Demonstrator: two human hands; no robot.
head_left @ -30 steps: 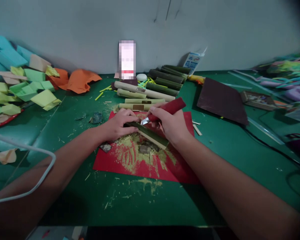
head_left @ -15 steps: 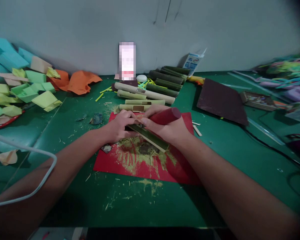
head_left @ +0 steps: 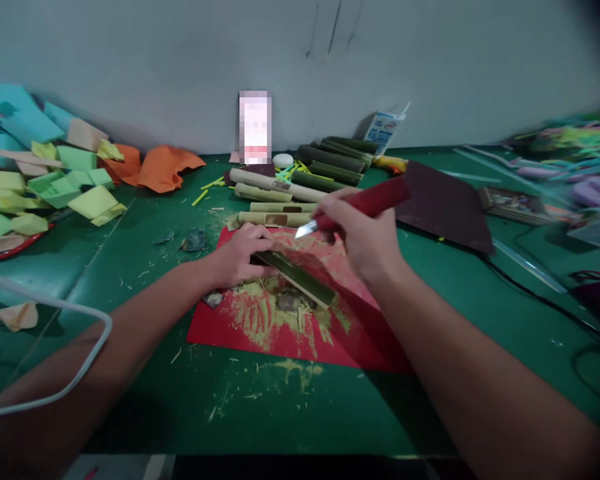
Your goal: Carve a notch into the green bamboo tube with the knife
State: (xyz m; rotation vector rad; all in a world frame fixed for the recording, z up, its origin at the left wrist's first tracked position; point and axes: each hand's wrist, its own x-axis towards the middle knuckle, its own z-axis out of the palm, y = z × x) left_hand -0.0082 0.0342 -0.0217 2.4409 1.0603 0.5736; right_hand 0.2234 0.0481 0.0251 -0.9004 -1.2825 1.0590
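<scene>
My left hand (head_left: 247, 255) is closed on the upper left end of a green bamboo piece (head_left: 300, 277), which slants down to the right over a red sheet (head_left: 360, 340). In my right hand (head_left: 363, 233) is a utility knife (head_left: 363, 203) with a red handle. Its short pale blade points left, held above the bamboo and apart from it. Yellowish dust and shavings (head_left: 260, 313) are scattered on the sheet. A small dark block (head_left: 290, 302) lies under the bamboo, partly hidden by it.
Several cut bamboo tubes (head_left: 275, 219) lie behind the sheet. A lit phone (head_left: 255, 127) leans on the wall. Folded coloured paper (head_left: 55, 167) is piled at left, by a white wire frame (head_left: 105, 327). A dark board (head_left: 445, 207) lies at right, near a black cable (head_left: 535, 287).
My right hand has lifted the knife up and to the right, off the bamboo, so the blade now shows. My left hand still holds the bamboo in about the same place.
</scene>
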